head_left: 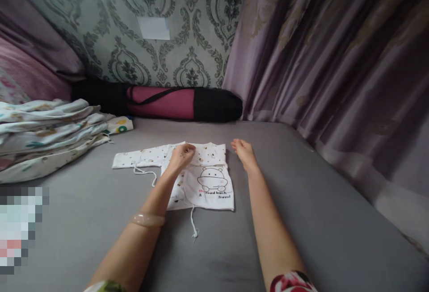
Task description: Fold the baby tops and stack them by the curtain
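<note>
A small white wrap-front baby shirt (211, 156) lies flat on the grey bed sheet. A cartoon animal face and lettering are printed on its front panel. One sleeve stretches out to the left, while the right sleeve is folded across the upper body. White tie strings trail below the left sleeve and from the bottom hem. My left hand (182, 156) is at the upper middle of the shirt, fingers curled in a pinch on the cloth; the fingertips are partly hidden. Just off the shirt's right edge hovers my right hand (244, 152), its fingers loosely bent and apart from the cloth.
Heaped printed cloths (50, 135) lie at the left. A long black and pink bag (161, 102) rests against the patterned wall at the back. Purple curtains (328, 60) hang along the right side. A blurred patch (18, 229) covers something at lower left.
</note>
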Demonstrator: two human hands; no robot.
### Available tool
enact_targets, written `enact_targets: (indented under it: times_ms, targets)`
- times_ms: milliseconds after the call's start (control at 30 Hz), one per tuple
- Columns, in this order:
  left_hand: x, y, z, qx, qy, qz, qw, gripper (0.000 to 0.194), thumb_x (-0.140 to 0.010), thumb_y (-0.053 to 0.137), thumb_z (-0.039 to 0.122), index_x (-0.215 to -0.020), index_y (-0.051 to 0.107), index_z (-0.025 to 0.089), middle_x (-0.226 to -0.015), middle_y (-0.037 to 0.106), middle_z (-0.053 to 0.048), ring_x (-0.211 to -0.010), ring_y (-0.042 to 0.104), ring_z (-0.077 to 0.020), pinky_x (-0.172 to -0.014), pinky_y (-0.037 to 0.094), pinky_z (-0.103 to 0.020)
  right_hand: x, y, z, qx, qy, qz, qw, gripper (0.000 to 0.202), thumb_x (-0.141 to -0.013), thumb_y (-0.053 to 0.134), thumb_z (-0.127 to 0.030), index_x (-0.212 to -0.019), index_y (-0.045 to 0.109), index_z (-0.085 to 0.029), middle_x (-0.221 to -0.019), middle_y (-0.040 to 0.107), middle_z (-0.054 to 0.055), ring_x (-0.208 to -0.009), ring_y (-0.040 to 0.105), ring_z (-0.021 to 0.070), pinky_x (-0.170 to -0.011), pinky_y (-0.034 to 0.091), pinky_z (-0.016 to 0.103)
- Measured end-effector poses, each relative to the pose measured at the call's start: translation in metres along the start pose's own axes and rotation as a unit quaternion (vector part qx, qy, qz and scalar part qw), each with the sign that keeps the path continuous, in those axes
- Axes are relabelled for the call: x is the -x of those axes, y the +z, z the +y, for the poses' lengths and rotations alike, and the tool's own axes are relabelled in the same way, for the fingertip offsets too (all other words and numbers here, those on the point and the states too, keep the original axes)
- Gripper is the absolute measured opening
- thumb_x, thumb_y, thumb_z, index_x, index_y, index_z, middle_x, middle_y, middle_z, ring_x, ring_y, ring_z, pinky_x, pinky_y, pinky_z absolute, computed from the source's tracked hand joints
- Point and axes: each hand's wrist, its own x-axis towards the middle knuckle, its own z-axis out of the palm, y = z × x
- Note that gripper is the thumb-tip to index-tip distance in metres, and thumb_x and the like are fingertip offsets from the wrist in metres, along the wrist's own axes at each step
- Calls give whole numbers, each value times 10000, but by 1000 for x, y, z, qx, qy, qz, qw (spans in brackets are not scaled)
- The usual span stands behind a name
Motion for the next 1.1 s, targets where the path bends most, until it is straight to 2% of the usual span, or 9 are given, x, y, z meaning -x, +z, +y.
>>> enact_targets:
  times_ms: [100,200,267,333,433,567,767,933,1100]
  targets:
    - [-1,-5,-2,-24,-8,-11,1000,318,-775,524,251,-1001,724,149,-705,639,-23,-585,569,-130,-583,433,-228,1,9,6,161,-64,-10,985,336,-971,401,-249,-1157,662,-151,-1190,688,120,-1123,625,196,-965,445,301]
    - [-1,-6,-3,-40,-27,-14,999,327,-776,532,239,-1033,711,147,-707,651,-25,-573,578,-128,-569,429,-224,10,21,6,303,-113,-51,945,376,-976,356,-207,-1237,620,-147,-1250,652,130,-1182,585,205,-990,415,289]
    - [0,-6,-3,-45,-39,-21,998,324,-776,532,238,-1031,707,141,-703,657,-30,-567,580,-131,-557,425,-224,20,30,6,367,-147,-76,915,414,-978,331,-195,-1320,553,-122,-1373,561,149,-1277,506,220,-1038,377,312]
    - [1,-6,-2,-46,-44,-33,997,323,-778,527,238,-1028,704,136,-706,663,-33,-560,581,-132,-547,424,-223,28,40,7,416,-166,-91,890,463,-985,318,-225,-1403,461,-87,-1505,408,161,-1399,348,252,-1111,297,385]
    - [1,-6,-2,-63,-44,-43,996,328,-778,529,238,-1037,704,140,-714,672,-34,-568,593,-139,-564,435,-229,35,48,13,461,-156,-112,866,560,-1000,290,-317,-1483,323,-36,-1590,223,160,-1479,130,284,-1169,143,501]
    - [0,-6,-4,-116,-28,-45,992,330,-772,552,226,-1056,711,177,-720,675,-27,-644,623,-168,-644,447,-254,34,49,22,480,-141,-121,857,642,-1009,225,-422,-1507,263,-18,-1604,166,151,-1487,75,276,-1179,48,510]
    - [-1,-4,-8,-151,-25,-60,986,321,-810,523,205,-1069,713,205,-768,667,-32,-711,630,-179,-661,431,-255,33,47,29,485,-146,-113,854,666,-1007,189,-459,-1514,253,-33,-1603,176,140,-1484,84,276,-1175,28,521]
    - [-2,4,-19,-219,27,-24,975,304,-860,495,198,-1079,703,171,-921,683,-88,-887,629,-221,-775,440,-281,34,47,31,488,-137,-114,854,669,-1006,182,-464,-1522,229,-41,-1606,158,147,-1480,111,272,-1173,53,519]
    - [0,6,-25,-232,101,7,967,308,-922,417,207,-1082,676,159,-1005,629,-120,-899,604,-218,-792,448,-291,31,46,28,490,-136,-118,853,666,-1007,179,-463,-1515,249,-38,-1602,173,147,-1475,136,270,-1171,68,523]
